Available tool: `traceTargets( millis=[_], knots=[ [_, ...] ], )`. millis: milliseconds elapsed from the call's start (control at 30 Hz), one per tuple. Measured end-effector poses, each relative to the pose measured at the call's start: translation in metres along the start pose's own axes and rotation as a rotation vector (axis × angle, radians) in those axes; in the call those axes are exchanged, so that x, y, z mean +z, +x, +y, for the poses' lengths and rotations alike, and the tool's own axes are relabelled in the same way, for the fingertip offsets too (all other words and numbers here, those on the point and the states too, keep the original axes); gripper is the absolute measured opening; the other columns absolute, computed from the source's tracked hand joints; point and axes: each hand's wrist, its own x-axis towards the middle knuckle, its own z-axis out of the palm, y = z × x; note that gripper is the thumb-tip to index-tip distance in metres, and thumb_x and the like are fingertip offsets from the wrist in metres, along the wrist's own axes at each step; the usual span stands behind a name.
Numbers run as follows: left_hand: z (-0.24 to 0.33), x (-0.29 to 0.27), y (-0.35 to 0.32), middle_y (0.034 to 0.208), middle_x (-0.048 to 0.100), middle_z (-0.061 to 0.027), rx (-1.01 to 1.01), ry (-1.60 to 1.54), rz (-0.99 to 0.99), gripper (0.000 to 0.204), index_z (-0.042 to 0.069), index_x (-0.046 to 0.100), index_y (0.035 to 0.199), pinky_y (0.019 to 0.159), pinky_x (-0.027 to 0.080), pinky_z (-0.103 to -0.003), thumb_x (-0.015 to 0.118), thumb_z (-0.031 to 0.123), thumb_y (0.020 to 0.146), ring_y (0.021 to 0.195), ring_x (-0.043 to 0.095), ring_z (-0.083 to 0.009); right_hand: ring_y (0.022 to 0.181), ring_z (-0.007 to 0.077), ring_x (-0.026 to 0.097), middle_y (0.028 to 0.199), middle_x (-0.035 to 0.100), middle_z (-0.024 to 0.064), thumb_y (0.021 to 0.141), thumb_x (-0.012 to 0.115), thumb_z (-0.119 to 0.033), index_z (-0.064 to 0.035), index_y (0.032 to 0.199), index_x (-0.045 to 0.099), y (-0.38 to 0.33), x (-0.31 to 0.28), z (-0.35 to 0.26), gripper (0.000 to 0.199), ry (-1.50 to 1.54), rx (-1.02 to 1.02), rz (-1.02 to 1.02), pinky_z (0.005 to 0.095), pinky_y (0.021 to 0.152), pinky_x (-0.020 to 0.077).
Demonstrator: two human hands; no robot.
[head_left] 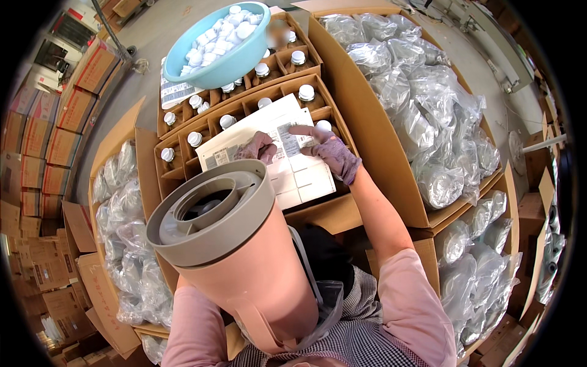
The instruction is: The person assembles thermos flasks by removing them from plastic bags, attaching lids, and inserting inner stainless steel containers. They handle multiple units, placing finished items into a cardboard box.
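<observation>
A stack of white sheets printed with labels and barcodes point(306, 183) lies across an open brown carton point(244, 101). On the sheets rests my left hand point(258, 148) in a grey-purple glove, its fingers curled against the top sheet. My right hand point(335, 156), gloved alike, is over the sheets' right edge, index finger stretched leftward and thumb apart from it. White-capped bottles point(306, 93) stand in the carton's divided cells around the sheets. A large pink cylinder with a grey ringed top point(244, 244) fills the foreground and hides my left forearm.
Behind, a light blue basin point(177, 55) full of white caps point(220, 37) sits on another bottle carton. Large boxes of clear plastic-wrapped items point(422, 92) flank me on the right, and a similar box point(122, 202) on the left. Stacked cartons point(61, 147) line the far left.
</observation>
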Motion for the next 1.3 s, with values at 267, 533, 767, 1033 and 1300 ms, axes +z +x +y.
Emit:
traceTargets(
  millis=[267, 533, 767, 1033, 1300],
  knots=[
    [-0.003, -0.002, 0.001, 0.081, 0.062, -0.0045, -0.023, 0.052, -0.024, 0.017, 0.003, 0.056, 0.104, 0.064, 0.048, -0.03, 0.065, 0.015, 0.095, 0.071, 0.057, -0.0126, 0.113, 0.011, 0.058, 0.129, 0.062, 0.0056, 0.084, 0.06, 0.007, -0.0027, 0.135, 0.058, 0.0, -0.001, 0.005, 0.052, 0.08, -0.035, -0.014, 0.025, 0.1, 0.0438],
    [-0.008, 0.002, 0.008, 0.082, 0.059, -0.0001, 0.033, -0.154, -0.095, 0.014, 0.005, 0.059, 0.104, 0.058, 0.042, -0.023, 0.064, 0.015, 0.096, 0.066, 0.051, -0.0067, 0.113, 0.0108, 0.058, 0.131, 0.062, 0.0058, 0.085, 0.057, 0.005, -0.0027, 0.137, 0.057, -0.005, -0.008, 0.01, 0.052, 0.252, 0.022, -0.052, 0.0248, 0.099, 0.0441],
    [0.008, 0.003, 0.004, 0.074, 0.055, 0.0017, -0.097, -0.161, -0.088, 0.016, 0.007, 0.061, 0.107, 0.051, 0.039, -0.023, 0.064, 0.019, 0.096, 0.058, 0.049, -0.0075, 0.112, 0.0107, 0.058, 0.133, 0.06, 0.0054, 0.086, 0.057, 0.004, -0.0027, 0.139, 0.054, -0.003, -0.007, 0.009, 0.053, 0.072, -0.079, -0.047, 0.025, 0.1, 0.0435],
    [0.008, 0.008, 0.006, 0.094, 0.061, -0.0135, 0.082, 0.344, 0.375, 0.033, 0.006, 0.058, 0.12, 0.07, 0.049, -0.036, 0.065, 0.025, 0.094, 0.079, 0.061, -0.024, 0.107, 0.0088, 0.059, 0.132, 0.061, 0.0048, 0.088, 0.058, 0.004, -0.0009, 0.137, 0.055, -0.002, -0.005, 0.018, 0.05, 0.275, -0.06, -0.022, 0.0238, 0.097, 0.045],
    [0.02, 0.011, 0.004, 0.12, 0.058, -0.0166, 0.359, 0.76, 0.587, 0.037, 0.013, 0.067, 0.118, 0.094, 0.043, -0.05, 0.072, 0.031, 0.086, 0.112, 0.055, -0.036, 0.101, 0.0077, 0.06, 0.124, 0.064, 0.0033, 0.087, 0.06, 0.008, -0.0019, 0.136, 0.056, 0.001, 0.002, 0.025, 0.05, 0.349, -0.018, 0.07, 0.0233, 0.092, 0.0489]
  ],
)
